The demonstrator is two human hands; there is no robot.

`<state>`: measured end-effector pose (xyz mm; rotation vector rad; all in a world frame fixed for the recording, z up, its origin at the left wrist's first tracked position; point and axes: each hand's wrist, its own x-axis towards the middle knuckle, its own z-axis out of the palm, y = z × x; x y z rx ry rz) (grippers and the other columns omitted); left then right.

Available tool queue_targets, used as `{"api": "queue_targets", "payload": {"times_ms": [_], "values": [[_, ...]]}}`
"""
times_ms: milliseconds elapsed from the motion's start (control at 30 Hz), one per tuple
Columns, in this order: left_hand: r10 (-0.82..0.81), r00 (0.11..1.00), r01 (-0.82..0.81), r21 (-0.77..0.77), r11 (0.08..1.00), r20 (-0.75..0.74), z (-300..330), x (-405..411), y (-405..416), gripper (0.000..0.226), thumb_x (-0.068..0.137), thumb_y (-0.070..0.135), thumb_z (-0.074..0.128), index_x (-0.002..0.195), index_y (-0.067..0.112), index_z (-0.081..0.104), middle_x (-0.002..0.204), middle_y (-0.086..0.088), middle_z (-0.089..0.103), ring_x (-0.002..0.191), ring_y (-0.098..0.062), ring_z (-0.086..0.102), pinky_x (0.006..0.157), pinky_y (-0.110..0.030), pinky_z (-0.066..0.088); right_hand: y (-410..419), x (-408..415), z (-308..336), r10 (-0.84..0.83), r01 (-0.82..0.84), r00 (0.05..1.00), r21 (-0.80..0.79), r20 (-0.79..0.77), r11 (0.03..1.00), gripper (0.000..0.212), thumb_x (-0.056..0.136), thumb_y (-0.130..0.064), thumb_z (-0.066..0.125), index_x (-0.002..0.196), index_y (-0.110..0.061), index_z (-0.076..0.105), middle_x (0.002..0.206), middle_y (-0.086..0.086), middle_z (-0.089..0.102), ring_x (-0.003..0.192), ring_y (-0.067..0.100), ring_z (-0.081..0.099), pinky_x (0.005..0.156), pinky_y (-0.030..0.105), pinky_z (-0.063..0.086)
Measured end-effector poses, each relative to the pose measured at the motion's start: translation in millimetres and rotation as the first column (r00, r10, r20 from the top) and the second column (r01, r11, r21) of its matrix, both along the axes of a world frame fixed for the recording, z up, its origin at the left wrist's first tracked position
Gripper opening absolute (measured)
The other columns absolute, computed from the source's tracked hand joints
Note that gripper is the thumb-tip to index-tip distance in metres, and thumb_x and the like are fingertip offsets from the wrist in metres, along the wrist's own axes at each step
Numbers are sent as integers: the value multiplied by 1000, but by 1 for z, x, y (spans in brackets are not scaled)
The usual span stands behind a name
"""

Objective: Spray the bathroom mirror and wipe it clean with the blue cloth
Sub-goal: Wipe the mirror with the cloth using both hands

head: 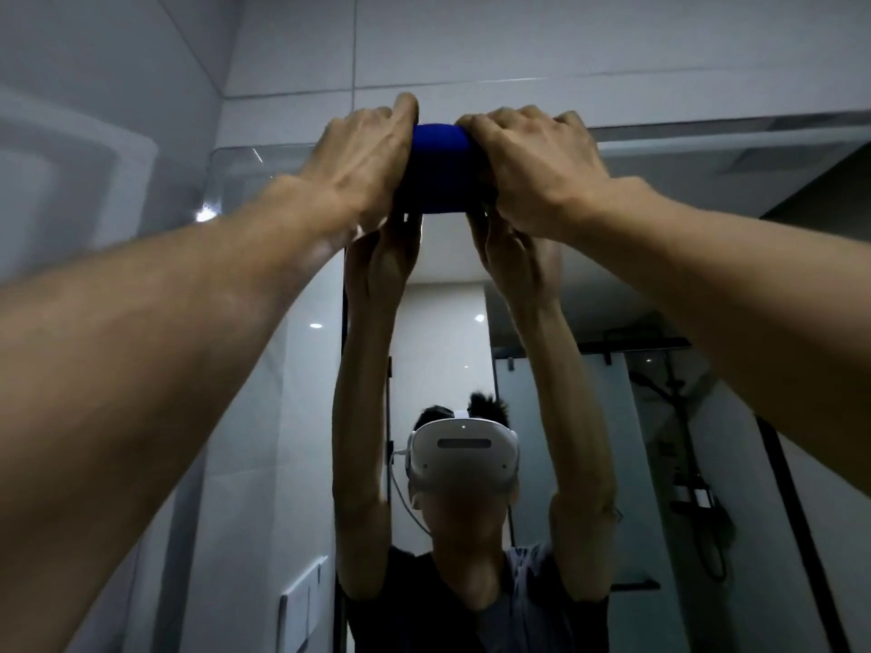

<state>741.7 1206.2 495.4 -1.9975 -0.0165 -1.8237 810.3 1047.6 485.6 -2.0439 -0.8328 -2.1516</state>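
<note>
The blue cloth [440,169] is pressed against the bathroom mirror [264,322] close to its top edge. My left hand [365,157] grips the cloth's left side with curled fingers. My right hand [532,167] grips its right side the same way. Only the middle strip of the cloth shows between the two hands. Both arms reach up and forward, and the mirror reflects them from below. No spray bottle is in view.
White wall tiles [518,49] run above the mirror's top edge. The mirror shows a person wearing a white headset [464,457], a glass shower screen [589,440] and a black shower fitting [683,440]. A white wall switch [301,600] appears at lower left.
</note>
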Motion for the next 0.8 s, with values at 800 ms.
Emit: {"api": "queue_targets", "payload": {"times_ms": [800], "values": [[52,981,-72,-104,992,-185,5,-55,90,49,88,4,61,132,11,41,96,-13,55,84,-26,51,79,-43,45,98,-30,10,98,-98,995,-50,1,994,47,97,-23,54,141,-17,39,128,13,55,117,31,51,99,47,38]]}}
